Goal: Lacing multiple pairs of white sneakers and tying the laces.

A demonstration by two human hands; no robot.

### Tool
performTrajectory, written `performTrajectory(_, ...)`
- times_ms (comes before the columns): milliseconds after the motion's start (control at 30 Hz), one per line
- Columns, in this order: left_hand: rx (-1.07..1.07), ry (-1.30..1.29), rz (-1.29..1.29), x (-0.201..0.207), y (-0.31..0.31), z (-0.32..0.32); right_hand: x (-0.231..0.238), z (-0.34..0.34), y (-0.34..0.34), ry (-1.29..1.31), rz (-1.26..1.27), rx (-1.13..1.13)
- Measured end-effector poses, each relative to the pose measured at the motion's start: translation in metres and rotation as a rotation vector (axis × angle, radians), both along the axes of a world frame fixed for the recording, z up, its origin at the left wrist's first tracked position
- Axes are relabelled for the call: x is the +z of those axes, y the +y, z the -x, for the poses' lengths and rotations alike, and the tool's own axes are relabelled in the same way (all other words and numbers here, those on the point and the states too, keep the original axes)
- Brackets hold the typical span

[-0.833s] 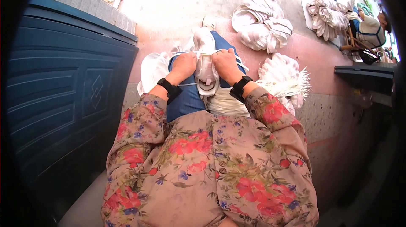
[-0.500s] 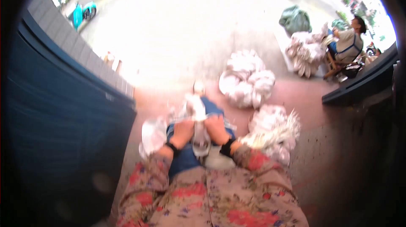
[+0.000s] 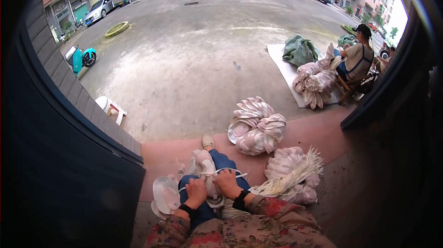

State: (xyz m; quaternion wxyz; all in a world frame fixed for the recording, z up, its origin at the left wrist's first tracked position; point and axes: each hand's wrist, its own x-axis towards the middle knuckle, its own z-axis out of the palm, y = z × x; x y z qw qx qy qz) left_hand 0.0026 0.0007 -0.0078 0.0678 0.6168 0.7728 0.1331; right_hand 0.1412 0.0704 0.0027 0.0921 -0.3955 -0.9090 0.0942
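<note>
On my lap lies a pale pink and white shoe upper point(image 3: 210, 181), its far end resting between my knees. A white lace point(image 3: 234, 170) crosses it, with loose ends sticking out on both sides. My left hand point(image 3: 196, 191) is closed on the lace at the left of the upper. On the other side my right hand point(image 3: 227, 184) pinches the lace, fingers bent over the upper. Whether the lace is knotted is too small to tell. Left of my knee, more white and pink shoe pieces point(image 3: 166, 194) hang in a stack.
A coiled stack of shoe uppers point(image 3: 258, 130) sits ahead on the pink floor strip. To my right, a bunch of cream laces point(image 3: 293, 174) lies over more uppers. Dark doors flank me. Outside, a person point(image 3: 359, 56) sits beside piled uppers point(image 3: 316, 81); a white stool point(image 3: 110, 108) stands left.
My view has tilted upward, so more street shows and my hands sit lower in the picture. The earlier glare has faded. Both hands stay at the shoe upper, slightly farther apart in height.
</note>
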Motion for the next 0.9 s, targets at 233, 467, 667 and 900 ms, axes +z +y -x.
performTrajectory(233, -0.052, 0.057, -0.118, 0.025, 0.011, -0.012, -0.011, 0.001, 0.008, -0.189, 0.236, -0.085)
performTrajectory(467, -0.219, 0.116, -0.107, 0.012, 0.037, -0.02, -0.043, -0.008, 0.008, 0.146, 0.141, 0.022)
performTrajectory(667, -0.248, 0.028, -0.114, 0.012, 0.045, -0.011, -0.049, -0.009, 0.007, 0.273, 0.022, 0.038)
performTrajectory(900, -0.109, -0.272, -0.222, -0.002, 0.053, -0.004, -0.037, -0.011, 0.008, 0.406, 0.031, 0.055)
